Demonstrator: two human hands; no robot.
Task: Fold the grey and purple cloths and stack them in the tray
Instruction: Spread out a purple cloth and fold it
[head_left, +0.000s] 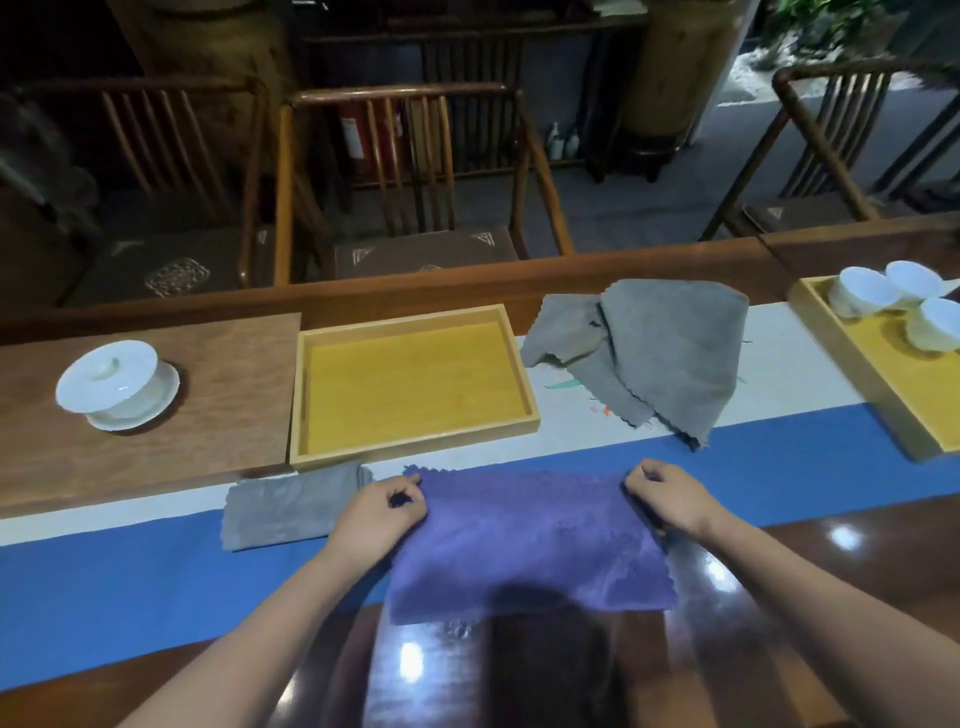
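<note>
A purple cloth (524, 540) lies flat in front of me, folded over on the blue runner. My left hand (382, 512) pinches its far left corner and my right hand (667, 493) pinches its far right corner. To the left of it a folded grey cloth (291, 506) rests on the runner. A second grey cloth (654, 353) lies loosely crumpled at the right, behind the purple one. The yellow wooden tray (519, 379) stands behind my left hand with nothing in it.
A white lidded cup on a saucer (117, 384) sits on a wooden board at the left. Another yellow tray (852, 358) with three white cups (904, 306) stands at the right edge. Wooden chairs line the far side of the table.
</note>
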